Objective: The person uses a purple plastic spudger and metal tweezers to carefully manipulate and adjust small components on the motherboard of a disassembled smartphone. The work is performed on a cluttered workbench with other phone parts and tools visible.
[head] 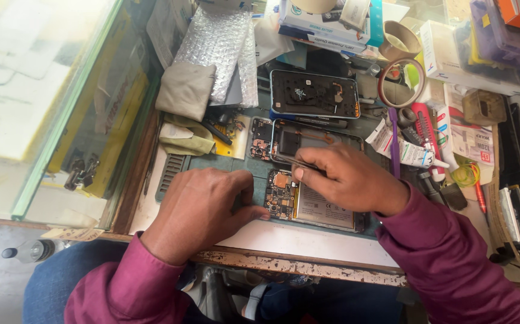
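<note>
At the centre of the frame, the right hand has its thumb and forefinger pinched together on a pair of thin metal tweezers, whose tips reach left over the upper end of an opened phone. That phone lies face down on the green mat, its back removed, so that the circuit board and the pale battery show. The left hand lies palm down just left of it, fingers bent and close together, the fingertips touching the mat and the phone's left edge beside the circuit board; it grips nothing that can be seen.

Just above the right hand lies a phone frame, partly hidden by the knuckles, and above that a dark back cover with a blue rim. A small board piece sits left of the frame. Bubble wrap and a grey cloth are at upper centre-left, rolls of tape at upper right, and a white tube and a red-handled tool just right of the hand. A glass counter fills the left side.

Both forearms, in maroon sleeves, come up from the bottom edge, the right one angled from lower right, wrist bent over the phone.
</note>
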`<control>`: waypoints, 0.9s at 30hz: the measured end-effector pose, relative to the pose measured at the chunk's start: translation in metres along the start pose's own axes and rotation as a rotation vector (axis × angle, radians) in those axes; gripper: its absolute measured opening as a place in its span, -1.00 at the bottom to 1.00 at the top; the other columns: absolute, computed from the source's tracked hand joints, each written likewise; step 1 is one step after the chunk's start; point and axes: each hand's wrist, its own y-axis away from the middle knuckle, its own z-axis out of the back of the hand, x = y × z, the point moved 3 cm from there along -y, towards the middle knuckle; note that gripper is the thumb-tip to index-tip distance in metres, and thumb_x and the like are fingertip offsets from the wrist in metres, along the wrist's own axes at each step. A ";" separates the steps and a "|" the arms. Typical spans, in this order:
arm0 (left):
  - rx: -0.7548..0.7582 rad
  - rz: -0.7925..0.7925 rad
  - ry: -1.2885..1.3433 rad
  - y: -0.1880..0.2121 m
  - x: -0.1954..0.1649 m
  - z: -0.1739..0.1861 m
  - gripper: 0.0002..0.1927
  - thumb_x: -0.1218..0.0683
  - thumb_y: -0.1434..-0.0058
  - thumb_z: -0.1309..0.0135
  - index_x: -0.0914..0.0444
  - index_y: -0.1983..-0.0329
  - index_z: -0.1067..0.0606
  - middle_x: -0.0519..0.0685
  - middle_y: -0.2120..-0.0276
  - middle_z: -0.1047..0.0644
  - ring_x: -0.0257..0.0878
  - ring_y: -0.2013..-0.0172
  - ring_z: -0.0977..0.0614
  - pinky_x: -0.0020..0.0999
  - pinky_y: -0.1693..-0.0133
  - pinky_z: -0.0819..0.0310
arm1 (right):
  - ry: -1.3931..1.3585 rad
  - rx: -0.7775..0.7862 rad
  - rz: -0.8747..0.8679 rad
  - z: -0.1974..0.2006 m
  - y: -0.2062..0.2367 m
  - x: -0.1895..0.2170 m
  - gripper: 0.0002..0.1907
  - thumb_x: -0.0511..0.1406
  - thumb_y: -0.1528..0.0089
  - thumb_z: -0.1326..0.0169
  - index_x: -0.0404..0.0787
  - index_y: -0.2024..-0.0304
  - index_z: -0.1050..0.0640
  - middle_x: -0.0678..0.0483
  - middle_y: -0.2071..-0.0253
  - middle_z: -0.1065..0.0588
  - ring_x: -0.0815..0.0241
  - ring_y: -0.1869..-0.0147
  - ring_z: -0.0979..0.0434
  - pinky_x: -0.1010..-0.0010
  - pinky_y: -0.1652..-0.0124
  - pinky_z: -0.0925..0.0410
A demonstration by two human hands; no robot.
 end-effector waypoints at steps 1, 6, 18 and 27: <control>0.006 0.007 -0.004 0.000 0.000 0.000 -0.62 -0.21 0.03 -0.34 0.15 0.50 -0.55 0.01 0.64 -0.57 0.04 0.52 -0.63 -0.04 0.46 -0.43 | 0.037 -0.001 -0.027 0.000 0.000 0.003 -0.78 -0.20 -0.29 -0.10 -0.25 0.25 -0.56 -0.10 0.55 -0.48 -0.05 0.50 -0.52 0.15 0.48 -0.28; 0.009 0.010 -0.004 0.000 0.000 -0.001 -0.61 -0.22 0.02 -0.34 0.16 0.52 -0.54 0.01 0.64 -0.57 0.05 0.51 -0.64 -0.03 0.45 -0.43 | 0.138 -0.076 -0.047 -0.003 0.002 0.017 -0.78 -0.17 -0.18 -0.19 -0.21 0.31 -0.60 -0.12 0.61 -0.47 -0.10 0.53 -0.53 0.13 0.50 -0.29; 0.002 0.014 -0.001 0.000 -0.002 -0.001 -0.64 -0.20 0.02 -0.34 0.16 0.53 -0.56 0.01 0.61 -0.60 0.04 0.49 -0.65 -0.03 0.43 -0.45 | 0.155 -0.006 -0.263 -0.003 0.002 0.018 -0.77 -0.11 -0.09 -0.26 -0.08 0.33 -0.66 -0.10 0.69 -0.45 -0.08 0.56 -0.55 0.10 0.48 -0.30; 0.002 0.012 -0.015 0.001 -0.002 -0.002 -0.61 -0.22 0.02 -0.34 0.17 0.53 -0.55 0.02 0.60 -0.60 0.05 0.48 -0.65 -0.02 0.44 -0.44 | 0.198 -0.059 -0.203 -0.010 0.006 0.011 -0.70 -0.08 -0.12 -0.25 -0.16 0.31 -0.62 -0.09 0.55 -0.54 -0.17 0.40 -0.59 0.03 0.41 -0.36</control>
